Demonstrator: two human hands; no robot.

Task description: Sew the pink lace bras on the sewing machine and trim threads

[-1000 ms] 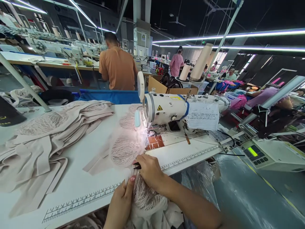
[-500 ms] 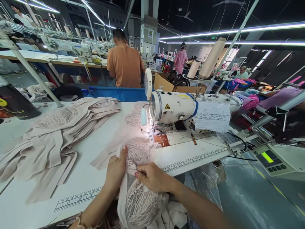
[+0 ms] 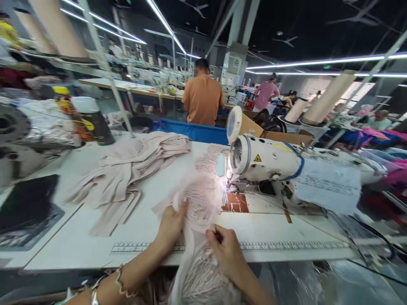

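Observation:
A pale pink lace fabric [image 3: 202, 203] runs from beneath the needle area of a white sewing machine [image 3: 263, 159] down over the table's front edge. My left hand [image 3: 171, 222] is closed on the fabric's left border, thumb on top. Lower on the right, my right hand [image 3: 227, 250] pinches the fabric's edge, its fingers curled. Below both hands, another lace section [image 3: 206, 279] hangs toward my lap. The machine's lamp lights the cloth near the needle. Motion blurs the picture slightly.
Layered pink fabric pieces [image 3: 117, 169] lie on the left of the white table [image 3: 63, 250]. Behind them stands a dark cup [image 3: 95, 123]. A black packet [image 3: 30, 203] is at far left. Thread cones [image 3: 329, 99] rise behind the machine. A person in orange [image 3: 203, 99] sits beyond.
The view has swung left, so the machine and table appear farther right. Both hands still grip the fabric; my right hand is a little farther from my left.

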